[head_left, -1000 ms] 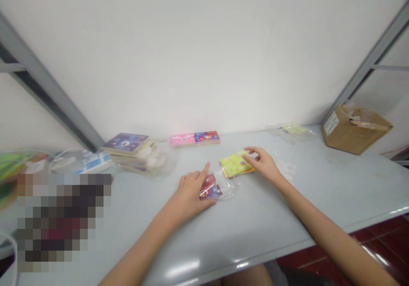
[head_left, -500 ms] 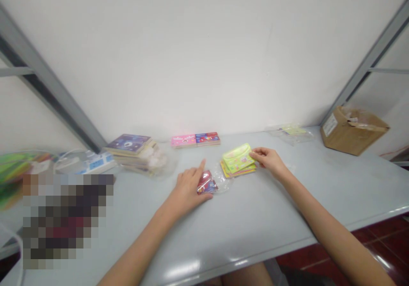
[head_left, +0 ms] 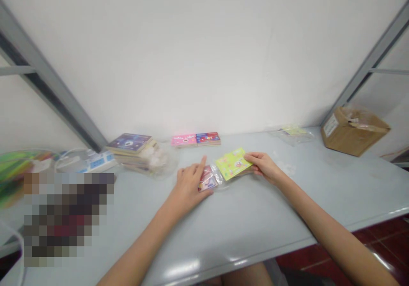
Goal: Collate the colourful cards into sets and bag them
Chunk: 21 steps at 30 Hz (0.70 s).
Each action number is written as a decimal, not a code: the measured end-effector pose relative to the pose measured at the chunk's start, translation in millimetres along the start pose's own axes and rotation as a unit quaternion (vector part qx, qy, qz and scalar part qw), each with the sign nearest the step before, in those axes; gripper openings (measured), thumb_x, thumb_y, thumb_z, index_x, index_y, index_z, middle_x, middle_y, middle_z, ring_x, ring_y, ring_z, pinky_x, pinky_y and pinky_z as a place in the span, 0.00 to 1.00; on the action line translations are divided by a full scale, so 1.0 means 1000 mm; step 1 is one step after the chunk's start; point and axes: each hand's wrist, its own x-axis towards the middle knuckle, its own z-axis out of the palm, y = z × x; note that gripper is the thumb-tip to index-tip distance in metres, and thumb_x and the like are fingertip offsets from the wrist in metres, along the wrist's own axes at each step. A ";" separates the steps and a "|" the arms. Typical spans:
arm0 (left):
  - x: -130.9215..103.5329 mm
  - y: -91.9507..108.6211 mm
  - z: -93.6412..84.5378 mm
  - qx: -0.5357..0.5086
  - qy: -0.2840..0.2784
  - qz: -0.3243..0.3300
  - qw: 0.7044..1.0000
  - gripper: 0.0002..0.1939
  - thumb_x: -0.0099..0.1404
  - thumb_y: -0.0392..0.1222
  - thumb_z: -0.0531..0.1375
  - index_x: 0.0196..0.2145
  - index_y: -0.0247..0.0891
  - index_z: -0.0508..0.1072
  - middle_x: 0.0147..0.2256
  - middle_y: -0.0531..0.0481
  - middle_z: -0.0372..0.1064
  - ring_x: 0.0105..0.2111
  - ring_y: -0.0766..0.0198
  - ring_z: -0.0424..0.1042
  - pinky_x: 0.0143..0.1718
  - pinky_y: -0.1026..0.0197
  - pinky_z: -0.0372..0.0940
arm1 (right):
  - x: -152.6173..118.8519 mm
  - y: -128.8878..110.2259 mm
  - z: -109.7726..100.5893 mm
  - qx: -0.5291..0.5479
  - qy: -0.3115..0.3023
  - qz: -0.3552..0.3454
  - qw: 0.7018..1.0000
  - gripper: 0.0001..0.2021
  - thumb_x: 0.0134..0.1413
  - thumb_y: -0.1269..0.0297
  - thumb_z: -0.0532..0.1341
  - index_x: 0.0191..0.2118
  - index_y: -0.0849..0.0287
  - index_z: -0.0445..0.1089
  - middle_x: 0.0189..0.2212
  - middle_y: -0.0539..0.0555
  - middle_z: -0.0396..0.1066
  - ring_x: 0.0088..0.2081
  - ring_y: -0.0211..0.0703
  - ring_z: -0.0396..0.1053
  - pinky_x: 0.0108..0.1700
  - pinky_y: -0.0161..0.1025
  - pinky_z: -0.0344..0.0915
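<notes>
My left hand [head_left: 191,183] lies on the grey table with its fingers spread. It rests against a small clear plastic bag [head_left: 208,179] that has a red and blue printed card inside. In my right hand [head_left: 261,166], fingers and thumb pinch the right end of a small stack of printed cards [head_left: 233,163], yellow-green on top. The left end of the stack meets the mouth of the bag; whether any card has entered it I cannot tell. My left hand hides part of the bag.
Against the wall lie pink cards [head_left: 184,140] and blue-red cards [head_left: 208,138]. Left of them are a dark-blue-topped stack [head_left: 129,144] and a power strip [head_left: 99,161]. At the right are a bagged yellow card [head_left: 294,131] and an open cardboard box [head_left: 347,134].
My right hand has brought the yellow-green stack slightly left and down, up to the bag's mouth. The stack looks more squared up. My left hand has hardly moved.
</notes>
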 end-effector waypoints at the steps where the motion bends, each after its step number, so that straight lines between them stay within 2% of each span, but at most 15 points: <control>1: 0.000 0.000 0.000 0.000 0.004 0.001 1.000 0.46 0.55 0.48 0.60 0.61 0.44 0.34 0.48 0.46 0.59 0.47 0.54 0.58 0.48 0.54 0.49 | -0.001 0.001 0.002 -0.003 -0.011 0.002 1.000 0.20 0.39 0.51 0.62 0.33 0.65 0.69 0.10 0.41 0.49 0.13 0.25 0.41 0.13 0.28 0.37; 4: 0.000 0.000 0.000 0.000 0.008 -0.003 1.000 0.46 0.55 0.48 0.60 0.61 0.43 0.34 0.48 0.46 0.59 0.47 0.55 0.58 0.48 0.54 0.49 | -0.001 0.001 0.005 -0.012 -0.016 0.000 1.000 0.20 0.40 0.51 0.62 0.34 0.65 0.70 0.10 0.41 0.49 0.14 0.26 0.41 0.14 0.28 0.37; 9: 0.001 0.000 0.000 0.001 0.014 -0.021 1.000 0.46 0.56 0.50 0.60 0.61 0.42 0.33 0.49 0.46 0.59 0.46 0.54 0.59 0.47 0.53 0.49 | -0.001 -0.002 -0.001 -0.032 0.036 -0.014 0.999 0.21 0.37 0.51 0.63 0.32 0.66 0.70 0.13 0.43 0.53 0.15 0.26 0.43 0.14 0.29 0.38; 12: 0.000 0.002 0.000 -0.012 0.006 -0.008 1.000 0.47 0.55 0.50 0.60 0.61 0.43 0.32 0.49 0.46 0.59 0.46 0.54 0.59 0.48 0.53 0.49 | -0.003 -0.003 0.001 -0.028 -0.003 -0.011 1.000 0.21 0.38 0.51 0.63 0.34 0.66 0.71 0.13 0.43 0.54 0.15 0.26 0.43 0.14 0.29 0.39; 16: -0.001 0.007 0.001 -0.035 -0.015 0.010 0.999 0.48 0.54 0.50 0.60 0.61 0.42 0.32 0.49 0.45 0.59 0.47 0.54 0.59 0.48 0.53 0.49 | -0.008 0.000 0.016 -0.023 -0.062 -0.011 0.998 0.20 0.41 0.52 0.62 0.36 0.65 0.71 0.12 0.42 0.52 0.14 0.25 0.45 0.14 0.28 0.41; 18: -0.001 0.009 0.003 -0.042 -0.018 0.008 0.999 0.47 0.55 0.51 0.60 0.61 0.41 0.33 0.49 0.44 0.59 0.48 0.54 0.58 0.49 0.53 0.49 | -0.010 0.002 0.025 -0.015 -0.059 -0.025 0.998 0.22 0.43 0.52 0.61 0.40 0.65 0.70 0.12 0.42 0.53 0.13 0.26 0.47 0.14 0.29 0.44; 21: -0.001 0.011 0.004 -0.045 -0.015 -0.003 0.999 0.46 0.56 0.51 0.59 0.61 0.41 0.34 0.50 0.44 0.58 0.48 0.54 0.58 0.48 0.53 0.49 | -0.009 0.005 0.033 0.003 -0.043 -0.042 0.998 0.25 0.43 0.51 0.61 0.45 0.65 0.68 0.15 0.46 0.62 0.14 0.28 0.53 0.16 0.30 0.51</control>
